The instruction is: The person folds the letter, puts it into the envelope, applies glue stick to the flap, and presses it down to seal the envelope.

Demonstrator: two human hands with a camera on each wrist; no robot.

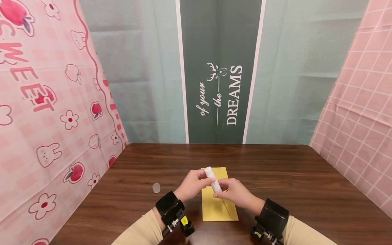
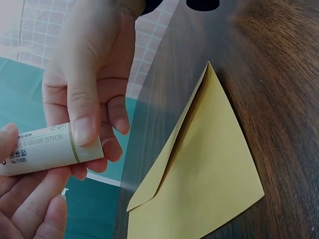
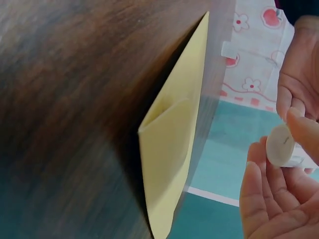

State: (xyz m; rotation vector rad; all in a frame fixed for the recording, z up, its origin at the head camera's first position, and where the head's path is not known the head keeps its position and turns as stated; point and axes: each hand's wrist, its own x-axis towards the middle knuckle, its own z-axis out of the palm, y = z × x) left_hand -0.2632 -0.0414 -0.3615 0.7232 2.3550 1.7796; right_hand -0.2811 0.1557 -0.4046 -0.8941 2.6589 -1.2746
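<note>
A white glue stick (image 1: 213, 180) with a printed label is held tilted above a yellow envelope (image 1: 211, 209). My left hand (image 1: 193, 184) grips its upper part between thumb and fingers. The lower end is pinched by my right hand (image 1: 238, 194); its thumb presses on the tube near the end band in the left wrist view. Round and white, one end of the glue stick (image 3: 280, 145) faces the right wrist camera. The envelope (image 2: 214, 184) lies on the table under both hands, its flap slightly raised along one edge.
A small translucent cap (image 1: 156, 188) lies on the dark wooden table (image 1: 275, 170), left of my left hand. Patterned pink cloth (image 1: 70, 119) hangs at the left, a pink grid cloth (image 1: 358, 102) at the right, and a green curtain (image 1: 147, 85) behind.
</note>
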